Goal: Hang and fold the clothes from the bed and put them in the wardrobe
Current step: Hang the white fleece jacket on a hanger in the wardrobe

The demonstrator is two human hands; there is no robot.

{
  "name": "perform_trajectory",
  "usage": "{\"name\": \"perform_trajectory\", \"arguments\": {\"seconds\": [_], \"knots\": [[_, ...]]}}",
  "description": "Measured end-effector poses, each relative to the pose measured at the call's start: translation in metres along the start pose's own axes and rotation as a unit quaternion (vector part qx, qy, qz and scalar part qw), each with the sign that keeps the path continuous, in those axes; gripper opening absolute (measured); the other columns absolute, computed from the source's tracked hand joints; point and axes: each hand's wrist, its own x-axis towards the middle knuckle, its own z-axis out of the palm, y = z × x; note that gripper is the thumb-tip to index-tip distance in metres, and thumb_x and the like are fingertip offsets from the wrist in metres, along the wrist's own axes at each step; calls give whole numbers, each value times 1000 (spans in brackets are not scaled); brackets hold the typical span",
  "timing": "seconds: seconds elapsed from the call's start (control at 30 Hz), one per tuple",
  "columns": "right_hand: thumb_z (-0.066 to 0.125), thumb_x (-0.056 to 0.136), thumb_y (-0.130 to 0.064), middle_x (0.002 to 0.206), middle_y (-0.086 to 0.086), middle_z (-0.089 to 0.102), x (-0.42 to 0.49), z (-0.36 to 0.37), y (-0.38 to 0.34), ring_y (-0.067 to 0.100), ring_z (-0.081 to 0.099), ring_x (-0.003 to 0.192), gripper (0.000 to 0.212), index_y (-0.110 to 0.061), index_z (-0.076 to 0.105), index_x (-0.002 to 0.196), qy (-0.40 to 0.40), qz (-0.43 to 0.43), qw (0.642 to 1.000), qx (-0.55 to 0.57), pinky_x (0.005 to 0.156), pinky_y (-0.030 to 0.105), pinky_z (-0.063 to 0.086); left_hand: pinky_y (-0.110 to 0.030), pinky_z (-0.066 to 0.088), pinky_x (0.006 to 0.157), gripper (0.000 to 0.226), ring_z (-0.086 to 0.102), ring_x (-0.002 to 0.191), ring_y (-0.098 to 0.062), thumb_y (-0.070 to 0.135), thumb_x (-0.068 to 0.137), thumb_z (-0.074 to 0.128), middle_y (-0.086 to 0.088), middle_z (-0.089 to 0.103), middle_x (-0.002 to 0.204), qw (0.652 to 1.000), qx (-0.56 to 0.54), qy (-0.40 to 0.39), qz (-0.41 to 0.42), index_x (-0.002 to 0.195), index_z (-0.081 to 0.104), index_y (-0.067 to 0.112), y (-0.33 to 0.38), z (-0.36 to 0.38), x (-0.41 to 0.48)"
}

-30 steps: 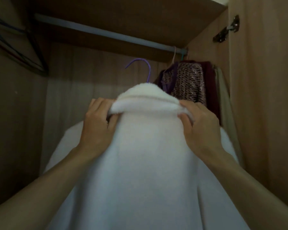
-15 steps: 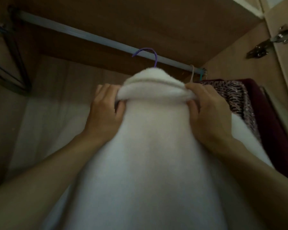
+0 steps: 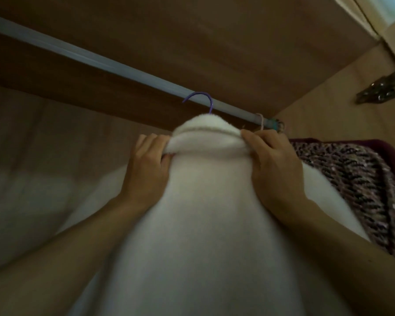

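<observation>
While the left hand (image 3: 146,172) is gripping one end of the folded collar (image 3: 205,136) and the right hand (image 3: 277,172) is gripping the other, fingers (image 3: 152,142) curled into the fleece, the white garment (image 3: 203,224) is hanging inside the wardrobe on a purple hanger (image 3: 202,99). Its hook is showing right at the rail (image 3: 100,62); whether it is sitting over it is unclear. A patterned knit garment (image 3: 351,179) is hanging just beside it on the right.
</observation>
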Motion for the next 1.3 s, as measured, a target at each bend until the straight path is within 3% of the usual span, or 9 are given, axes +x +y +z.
{"name": "perform_trajectory", "arguments": {"seconds": [0.13, 0.37, 0.47, 0.57, 0.77, 0.83, 0.9, 1.03, 1.3], "knots": [[55, 88, 2, 104, 16, 62, 25, 21, 35, 36, 56, 91, 41, -11, 64, 125, 14, -1, 1000, -17, 75, 43, 50, -36, 42, 80, 17, 48, 96, -25, 7, 93, 54, -10, 61, 102, 999, -29, 12, -20, 108, 62, 10, 0, 51, 29], [36, 85, -21, 97, 13, 62, 63, 38, 73, 35, 54, 83, 45, -16, 71, 112, -14, -28, 996, -85, 68, 38, 45, -43, 43, 76, 12, 50, 91, -32, 8, 91, 54, -11, 62, 98, 998, -5, 27, -57, 100, 61, 12, -5, 125, 65], [49, 85, -13, 96, 11, 63, 63, 44, 83, 33, 53, 82, 32, -14, 72, 108, -26, -42, 990, -130, 66, 34, 39, -41, 45, 77, 15, 54, 91, -31, 10, 91, 55, -10, 64, 100, 997, -9, 18, -69, 103, 63, 15, -11, 152, 64], [59, 87, -10, 99, 10, 61, 63, 47, 89, 31, 51, 85, 25, -14, 70, 109, -64, -44, 983, -166, 67, 32, 30, -41, 50, 78, 18, 60, 90, -31, 11, 90, 56, -8, 68, 99, 996, -40, 9, -74, 104, 67, 16, -13, 171, 64], [51, 98, -22, 133, 13, 53, 40, 34, 90, 30, 51, 106, 29, -16, 62, 124, -126, -59, 968, -209, 87, 41, 44, -33, 49, 79, 22, 66, 94, -24, 11, 92, 58, -6, 73, 105, 985, -133, 5, -113, 109, 71, 16, 12, 200, 25], [46, 100, -24, 140, 12, 48, 33, 26, 85, 31, 49, 113, 36, -17, 53, 134, -147, -67, 964, -213, 94, 42, 41, -34, 45, 94, 34, 58, 114, -27, 21, 95, 56, -8, 63, 126, 977, -154, -31, -144, 129, 59, 16, 17, 205, 9], [43, 99, -35, 151, 12, 36, 28, 18, 81, 33, 37, 131, 54, -15, 32, 149, -208, -68, 950, -225, 109, 44, 29, -40, 33, 113, 67, 39, 137, -26, 48, 93, 48, -8, 40, 152, 968, -167, -89, -166, 150, 32, 17, 21, 201, -3], [27, 92, -69, 162, 10, -19, -7, 2, 72, 33, -18, 148, 86, -23, -7, 155, -343, -70, 889, -296, 119, 53, -9, -53, 3, 122, 91, -3, 152, -19, 73, 86, 27, 4, -7, 166, 955, -115, -197, -190, 156, -9, 26, 29, 181, -34], [19, 71, -92, 157, 9, -33, -53, -39, 38, 36, -31, 143, 104, -38, -25, 149, -473, -29, 816, -330, 117, 58, -13, -67, -7, 114, 88, -22, 149, -33, 86, 80, 28, -1, -23, 163, 936, -19, -276, -219, 150, -13, 51, 12, 146, -115]]}}
